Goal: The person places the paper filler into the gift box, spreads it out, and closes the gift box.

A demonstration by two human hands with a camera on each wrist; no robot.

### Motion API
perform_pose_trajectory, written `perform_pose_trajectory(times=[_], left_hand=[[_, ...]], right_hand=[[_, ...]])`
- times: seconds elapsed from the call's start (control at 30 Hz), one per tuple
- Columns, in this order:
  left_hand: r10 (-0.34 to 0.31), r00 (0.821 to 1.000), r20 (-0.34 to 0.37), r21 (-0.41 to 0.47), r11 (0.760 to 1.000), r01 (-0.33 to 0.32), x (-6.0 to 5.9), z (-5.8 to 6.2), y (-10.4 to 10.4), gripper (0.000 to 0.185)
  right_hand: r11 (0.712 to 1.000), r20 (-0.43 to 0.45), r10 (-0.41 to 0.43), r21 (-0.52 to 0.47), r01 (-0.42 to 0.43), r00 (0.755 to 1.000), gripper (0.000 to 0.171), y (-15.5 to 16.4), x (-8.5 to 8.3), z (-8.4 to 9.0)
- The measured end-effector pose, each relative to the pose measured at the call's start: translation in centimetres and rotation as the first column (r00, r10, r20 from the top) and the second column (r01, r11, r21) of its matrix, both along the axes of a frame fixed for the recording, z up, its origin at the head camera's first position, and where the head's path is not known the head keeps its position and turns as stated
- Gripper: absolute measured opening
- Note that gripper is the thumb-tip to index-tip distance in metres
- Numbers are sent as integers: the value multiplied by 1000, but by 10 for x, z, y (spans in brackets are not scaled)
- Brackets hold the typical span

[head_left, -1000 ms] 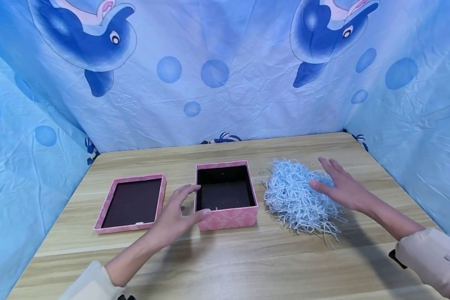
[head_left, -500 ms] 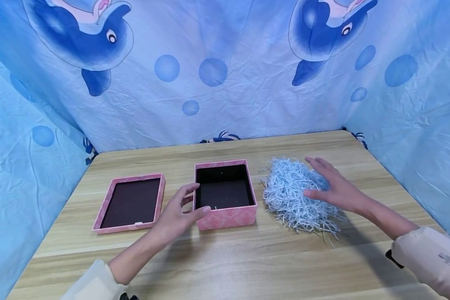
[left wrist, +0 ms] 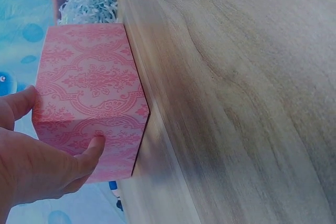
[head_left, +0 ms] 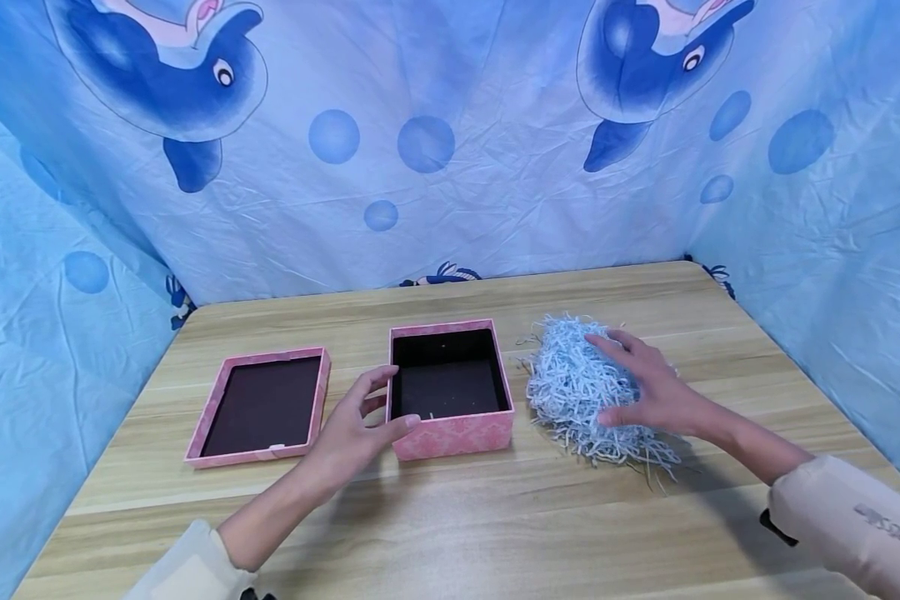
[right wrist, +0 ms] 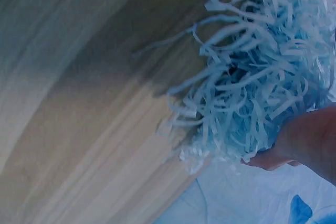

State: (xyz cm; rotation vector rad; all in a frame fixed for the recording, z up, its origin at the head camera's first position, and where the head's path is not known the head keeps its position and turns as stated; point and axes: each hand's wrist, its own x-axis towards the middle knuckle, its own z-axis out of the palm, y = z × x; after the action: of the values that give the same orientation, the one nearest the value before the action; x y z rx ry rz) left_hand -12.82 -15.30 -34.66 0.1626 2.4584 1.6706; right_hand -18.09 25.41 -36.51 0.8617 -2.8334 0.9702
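An open pink patterned box (head_left: 453, 437) with a black inside stands mid-table in the head view. My left hand (head_left: 352, 437) holds its near left corner, thumb at the front rim and fingers at the left side. In the left wrist view, a fingertip of that hand (left wrist: 58, 156) touches the box's patterned wall (left wrist: 92, 72). To the right of the box lies a heap of pale blue shredded paper (head_left: 570, 379). Over its right part my right hand (head_left: 656, 392) spreads, thumb and fingers apart. The right wrist view shows the shredded paper (right wrist: 257, 77) hiding most fingertips of this hand (right wrist: 304, 142).
A pink box lid (head_left: 262, 408), black inside, lies upturned left of the box. The wooden table (head_left: 495, 533) runs back to a blue curtain (head_left: 285, 208) with dolphins. Blue-and-white cords (head_left: 446, 272) show at the table's back edge.
My right hand has moved left and down onto the shredded paper, its fingers bending a little more. My left hand and the box have stayed nearly in place.
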Motion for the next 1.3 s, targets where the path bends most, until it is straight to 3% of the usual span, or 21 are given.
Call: perform_pose_trajectory(times=[0.1,0.3,0.67,1.07,1.3], left_hand=[[4,1000,-3,3,1000,-4,0,0,0,76],[8,1000,0,9,1000,-8,0,-1,-1,75],[8,1000,3,9,1000,-8,0,0,0,74],[1,1000,-4,-3,1000,-1,-1,0,0,72],[2,1000,7,3,1000,-2,-1,0,0,72]], right_hand=[[1000,-19,12,24,-11,1000,104,-3,1,-4],[997,35,-39,73,36,999,106,-7,5,-11],[986,15,-107,127,104,994,82,-15,6,-22],[989,-70,-116,84,122,991,56,-17,2,-21],[994,5,-110,-28,110,994,55,-14,0,-14]])
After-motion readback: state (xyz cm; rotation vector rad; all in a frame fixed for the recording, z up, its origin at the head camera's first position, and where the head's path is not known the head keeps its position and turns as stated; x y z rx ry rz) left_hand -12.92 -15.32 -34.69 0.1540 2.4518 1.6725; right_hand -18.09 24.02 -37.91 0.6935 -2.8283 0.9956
